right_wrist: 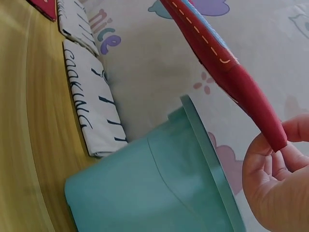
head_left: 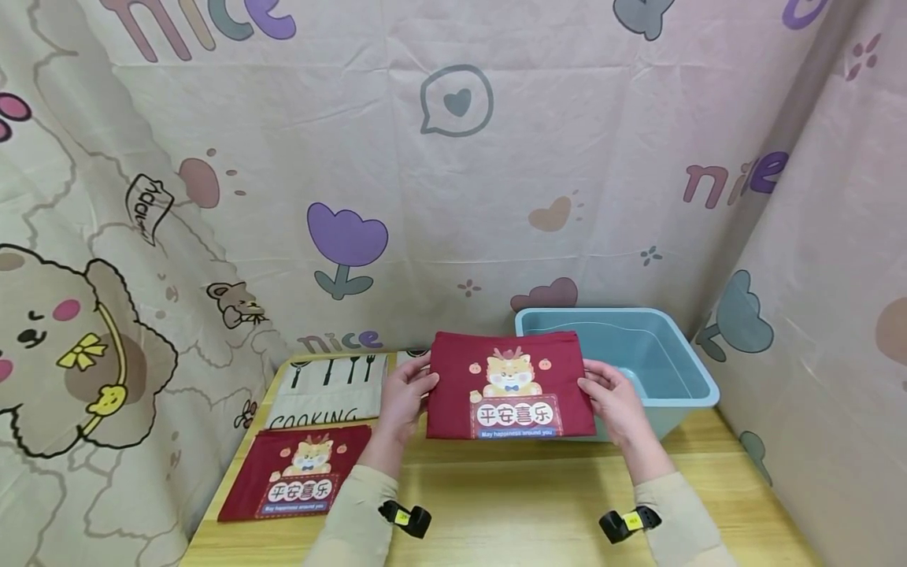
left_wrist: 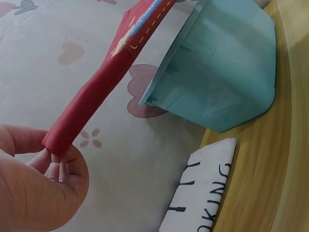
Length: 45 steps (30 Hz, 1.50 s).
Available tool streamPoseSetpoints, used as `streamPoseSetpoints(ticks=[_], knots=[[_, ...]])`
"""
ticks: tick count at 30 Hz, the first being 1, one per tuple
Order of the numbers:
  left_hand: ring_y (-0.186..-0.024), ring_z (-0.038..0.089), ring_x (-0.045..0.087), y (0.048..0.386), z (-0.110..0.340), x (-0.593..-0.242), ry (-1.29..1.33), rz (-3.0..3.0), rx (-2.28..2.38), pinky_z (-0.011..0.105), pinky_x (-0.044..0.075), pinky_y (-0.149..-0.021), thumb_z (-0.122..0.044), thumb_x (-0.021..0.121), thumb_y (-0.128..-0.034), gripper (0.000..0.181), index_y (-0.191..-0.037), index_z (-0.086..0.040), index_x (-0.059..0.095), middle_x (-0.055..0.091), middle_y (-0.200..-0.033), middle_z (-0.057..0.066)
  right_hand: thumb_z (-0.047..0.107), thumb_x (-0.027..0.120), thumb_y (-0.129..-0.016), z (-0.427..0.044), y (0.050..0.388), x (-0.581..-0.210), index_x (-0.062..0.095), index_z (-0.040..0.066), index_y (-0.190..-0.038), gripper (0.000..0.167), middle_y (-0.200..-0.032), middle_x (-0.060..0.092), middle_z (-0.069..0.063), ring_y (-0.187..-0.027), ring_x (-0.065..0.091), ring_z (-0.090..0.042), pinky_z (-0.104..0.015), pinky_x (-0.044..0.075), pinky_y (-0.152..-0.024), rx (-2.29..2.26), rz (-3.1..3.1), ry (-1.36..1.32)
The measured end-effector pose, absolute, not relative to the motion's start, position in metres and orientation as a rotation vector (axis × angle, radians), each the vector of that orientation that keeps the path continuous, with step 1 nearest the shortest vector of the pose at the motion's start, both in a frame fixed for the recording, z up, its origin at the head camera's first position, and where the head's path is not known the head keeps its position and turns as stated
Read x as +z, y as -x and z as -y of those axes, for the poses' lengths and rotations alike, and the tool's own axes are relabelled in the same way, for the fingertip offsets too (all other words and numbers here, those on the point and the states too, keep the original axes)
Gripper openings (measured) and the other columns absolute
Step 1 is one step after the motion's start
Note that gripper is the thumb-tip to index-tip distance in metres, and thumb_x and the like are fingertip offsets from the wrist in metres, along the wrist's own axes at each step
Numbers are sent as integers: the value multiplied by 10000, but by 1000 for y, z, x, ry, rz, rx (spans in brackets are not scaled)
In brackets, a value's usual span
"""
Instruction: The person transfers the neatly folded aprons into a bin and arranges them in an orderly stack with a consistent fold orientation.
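Both hands hold a folded dark red cloth [head_left: 453,394] up above the table, its cartoon print facing me. My left hand [head_left: 404,400] pinches its left edge; in the left wrist view, thumb and fingers [left_wrist: 72,166] close on the thick folded end. On the opposite edge, my right hand [head_left: 615,400] has the same pinch, which the right wrist view shows at the cloth's corner [right_wrist: 270,128]. A second folded red cloth [head_left: 244,492] with the same print lies at the table's left front.
A blue-green plastic tub [head_left: 690,386] stands at the back right, partly behind the held cloth. White folded cloths with utensil prints and "COOKING" lettering [head_left: 368,386] lie along the back left of the wooden table [head_left: 510,504]. Patterned curtains [head_left: 460,205] hang behind and at both sides.
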<state>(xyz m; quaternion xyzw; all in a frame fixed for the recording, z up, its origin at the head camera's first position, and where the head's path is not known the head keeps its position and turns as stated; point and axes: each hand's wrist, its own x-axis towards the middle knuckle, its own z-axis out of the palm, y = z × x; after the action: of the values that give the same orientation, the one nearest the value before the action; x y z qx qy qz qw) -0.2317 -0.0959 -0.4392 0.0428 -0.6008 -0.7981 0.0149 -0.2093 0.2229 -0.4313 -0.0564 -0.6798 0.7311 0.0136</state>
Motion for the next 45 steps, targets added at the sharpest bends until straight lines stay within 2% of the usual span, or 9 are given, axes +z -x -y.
streamPoseSetpoints(ticks=[21, 29, 38, 45], knots=[[-769, 131, 635, 237, 57, -435, -199, 1890, -2511, 262, 540, -597, 48, 611, -927, 395, -1322, 30, 589, 669, -1056, 115, 89, 540, -1014, -256, 209, -431, 368, -86, -1453, 503, -1019, 568, 62, -892, 577, -45, -229, 554, -764, 2145, 2197, 214], [-793, 143, 624, 241, 41, -435, -228, 1906, -2495, 258, 535, -634, 51, 621, -923, 371, -1292, 10, 620, 663, -1050, 119, 132, 539, -1020, -269, 210, -429, 368, -52, -1469, 515, -1065, 552, 64, -926, 561, -44, -222, 548, -785, 2097, 2241, 258], [-747, 112, 615, 245, 22, -430, -226, 1885, -2512, 235, 513, -597, 76, 622, -904, 376, -1276, 21, 630, 669, -999, 99, 143, 538, -1019, -283, 213, -426, 379, -61, -1460, 512, -1015, 563, 91, -885, 566, -38, -232, 557, -746, 2024, 2266, 283], [-750, 132, 625, 249, 7, -428, -232, 1865, -2539, 254, 530, -605, 88, 610, -903, 376, -1272, 17, 634, 663, -1008, 119, 133, 548, -1010, -296, 217, -423, 399, -91, -1427, 496, -924, 591, 178, -847, 573, -22, -229, 554, -712, 1970, 2275, 259]])
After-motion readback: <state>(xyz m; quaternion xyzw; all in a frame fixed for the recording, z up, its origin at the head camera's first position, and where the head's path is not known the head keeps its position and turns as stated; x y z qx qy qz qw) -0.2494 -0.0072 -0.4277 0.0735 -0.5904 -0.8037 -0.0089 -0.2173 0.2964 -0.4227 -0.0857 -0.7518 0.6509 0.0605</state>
